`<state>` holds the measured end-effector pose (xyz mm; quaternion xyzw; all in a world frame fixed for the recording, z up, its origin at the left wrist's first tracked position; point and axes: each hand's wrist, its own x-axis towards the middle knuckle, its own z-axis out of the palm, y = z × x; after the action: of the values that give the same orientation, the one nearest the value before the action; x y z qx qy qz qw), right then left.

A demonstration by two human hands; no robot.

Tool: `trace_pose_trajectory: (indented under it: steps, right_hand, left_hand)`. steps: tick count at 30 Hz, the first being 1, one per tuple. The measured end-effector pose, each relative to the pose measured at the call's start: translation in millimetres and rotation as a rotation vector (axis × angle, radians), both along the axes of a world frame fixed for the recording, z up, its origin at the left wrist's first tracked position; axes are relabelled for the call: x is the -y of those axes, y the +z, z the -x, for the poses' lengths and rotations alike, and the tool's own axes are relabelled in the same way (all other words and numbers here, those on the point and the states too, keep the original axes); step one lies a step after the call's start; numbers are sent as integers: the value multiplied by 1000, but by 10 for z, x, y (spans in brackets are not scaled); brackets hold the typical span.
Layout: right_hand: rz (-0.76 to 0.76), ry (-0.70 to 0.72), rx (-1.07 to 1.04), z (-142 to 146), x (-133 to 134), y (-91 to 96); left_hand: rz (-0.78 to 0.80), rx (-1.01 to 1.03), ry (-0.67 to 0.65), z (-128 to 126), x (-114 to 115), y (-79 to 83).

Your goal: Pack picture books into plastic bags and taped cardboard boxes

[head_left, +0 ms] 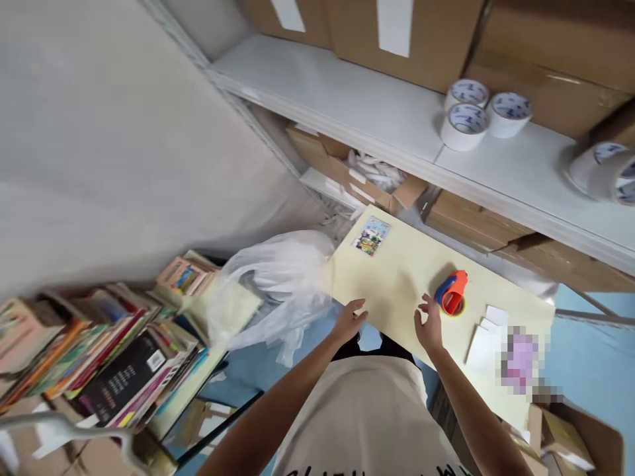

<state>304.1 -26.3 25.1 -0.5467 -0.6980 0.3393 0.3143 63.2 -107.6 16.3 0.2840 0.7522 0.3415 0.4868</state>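
Over the near edge of a pale yellow table (397, 317), my left hand (351, 319) is held with its fingers apart and nothing in them. My right hand (428, 324) is also empty, its fingers bent and spread, just left of an orange and blue tape dispenser (454, 291). The dispenser lies on the tabletop, close to my right fingertips; whether they touch it I cannot tell. Toward the table's far left corner lies a small colourful picture booklet or card (372, 236). White paper pieces (483, 344) lie to the right, beside a blurred purple item (520, 360).
A clear plastic bag (278, 284) hangs at the table's left end. Stacked books (129, 363) fill the left side. Behind the table, a grey shelf (337, 99) carries tape rolls (465, 125) and cardboard boxes (401, 39). An open carton (590, 423) stands at lower right.
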Motion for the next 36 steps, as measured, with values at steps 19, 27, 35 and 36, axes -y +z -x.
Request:
trace_pose_trajectory:
  steps: [19,27,35,36]
  right_hand:
    - [70,933,504,3342,721,127]
    - [95,991,709,4014,614,-182]
    - [171,1098,821,4374,608,-444]
    - [174,1099,815,4390,609,-435]
  left_hand:
    - [75,-446,-58,2851,1349,-195]
    - [8,-391,-48,3065,1291,-373]
    - [28,-320,-46,3085,1465,-421]
    - [29,-317,-42,3098,1473,-409]
